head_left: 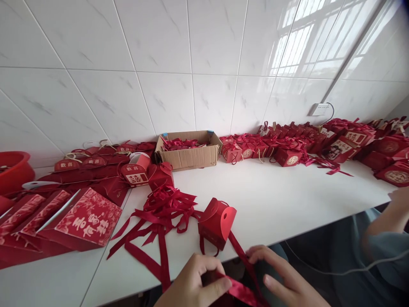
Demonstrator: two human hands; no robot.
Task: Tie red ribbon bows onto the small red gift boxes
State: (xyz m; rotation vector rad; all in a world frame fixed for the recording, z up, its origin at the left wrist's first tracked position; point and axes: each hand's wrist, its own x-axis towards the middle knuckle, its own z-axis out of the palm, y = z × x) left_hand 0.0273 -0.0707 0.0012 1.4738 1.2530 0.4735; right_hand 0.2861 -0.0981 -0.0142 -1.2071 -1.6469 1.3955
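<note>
My left hand (pixel 194 283), at the bottom middle, pinches a glossy red ribbon (pixel 241 292) between thumb and forefinger. To its right, my right hand (pixel 286 277) has curled fingers with their tips at another stretch of ribbon that runs up to a small red gift box (pixel 217 221); its thumb is apart from the fingers. The box stands on the white table near the front edge, its rounded flaps folded up with a hole showing. Left of the box lies a tangled pile of loose red ribbons (pixel 166 209). What lies below my hands is partly hidden.
A cardboard carton (pixel 188 157) holding red pieces stands by the tiled wall. Many red gift boxes (pixel 249 149) line the back right. Flat red cartons (pixel 79 221) and an orange-red basin (pixel 14 170) are at left. Another person's arm (pixel 388 217) shows at right.
</note>
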